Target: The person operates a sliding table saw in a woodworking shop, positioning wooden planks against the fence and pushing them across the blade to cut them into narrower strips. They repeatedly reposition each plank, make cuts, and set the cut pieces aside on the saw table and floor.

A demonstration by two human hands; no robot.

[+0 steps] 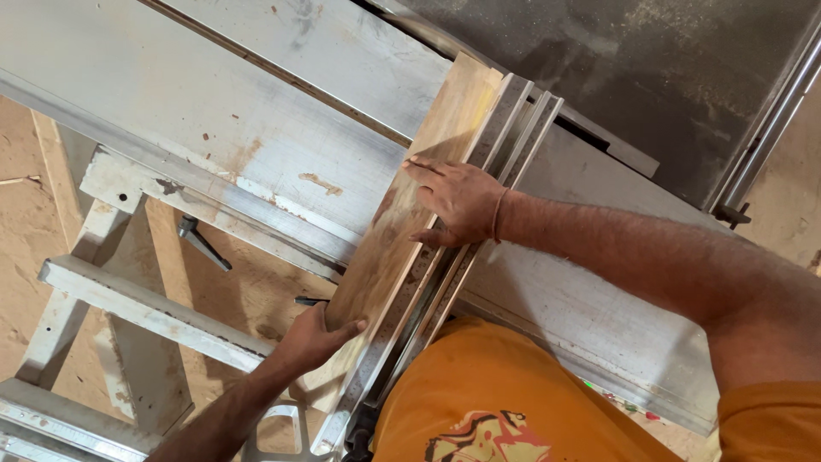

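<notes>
Left hand (312, 338) grips the wooden board's (410, 201) near end; right hand (457, 201) presses flat, fingers spread, on it.

**Board against the fence**

The board (402, 222) lies on the desk (256, 120), its long right edge tight against the fence (479, 197), which runs beside it from far end to near end. My right hand (457, 201) rests flat on top of the board, partly over the fence. My left hand (312, 338) grips the board's near end, which overhangs the desk. A lever (201, 241) sticks out under the desk's edge, left of the board. The frame (128, 299) stands below, over the floor (26, 214).
</notes>
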